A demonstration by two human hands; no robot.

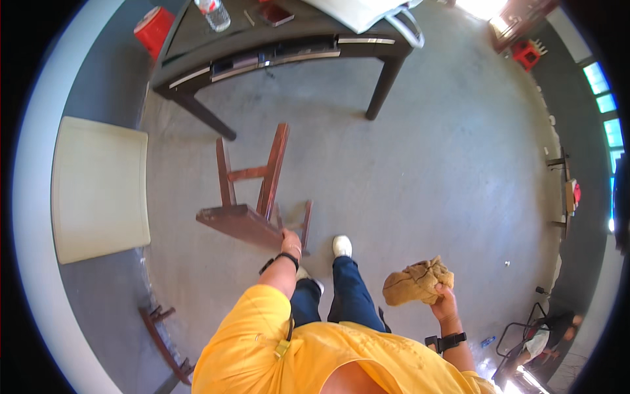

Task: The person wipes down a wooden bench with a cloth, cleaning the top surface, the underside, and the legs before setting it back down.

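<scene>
My left hand (pixel 291 241) grips the edge of a dark red wooden bench (pixel 241 224), which is tilted with its legs pointing away from me, toward the table. In my right hand (pixel 445 300), out to the right over the floor, is a bunched brown cloth (pixel 416 283). The cloth hangs apart from the bench. My feet in light shoes stand on the grey floor between the two hands.
Ahead is a dark table (pixel 305 49) with a plastic bottle (pixel 214 15), a phone (pixel 275 14) and a white bag (pixel 349 12). A red stool (pixel 153 30) stands behind its left end. A cream panel (pixel 101 189) is at the left; a person (pixel 541 340) sits at the lower right.
</scene>
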